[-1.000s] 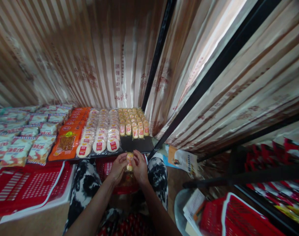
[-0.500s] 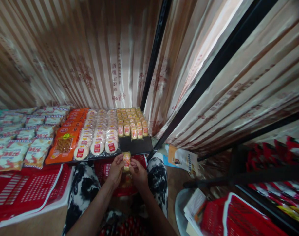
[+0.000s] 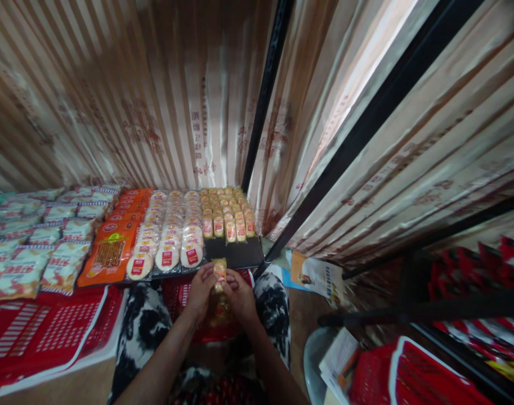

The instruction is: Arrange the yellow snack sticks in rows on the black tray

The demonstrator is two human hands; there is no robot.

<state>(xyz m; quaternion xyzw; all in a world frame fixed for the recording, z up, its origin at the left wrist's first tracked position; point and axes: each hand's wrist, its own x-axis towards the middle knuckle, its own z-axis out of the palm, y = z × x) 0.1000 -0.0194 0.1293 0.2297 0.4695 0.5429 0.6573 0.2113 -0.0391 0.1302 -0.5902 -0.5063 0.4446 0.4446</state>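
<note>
My left hand (image 3: 201, 291) and my right hand (image 3: 240, 293) are closed together on one small yellow wrapped snack pack (image 3: 219, 269), held upright just in front of the black shelf (image 3: 240, 252). On the shelf stand rows of the same yellow packs (image 3: 226, 212), with a bare dark strip in front of them. Beside them lie round white cakes with red labels (image 3: 170, 233) and orange packs (image 3: 115, 239). Under my hands a red basket (image 3: 184, 292) rests between my knees.
White and blue snack bags (image 3: 32, 242) fill the shelf's left part. Flat red baskets (image 3: 41, 326) lie at lower left, another red basket (image 3: 392, 371) and papers (image 3: 320, 275) at lower right. A striped curtain (image 3: 155, 101) and black shelf posts (image 3: 265, 95) stand behind.
Both hands have lifted the yellow pack a little, up to the shelf's front edge. The view has tilted slightly.
</note>
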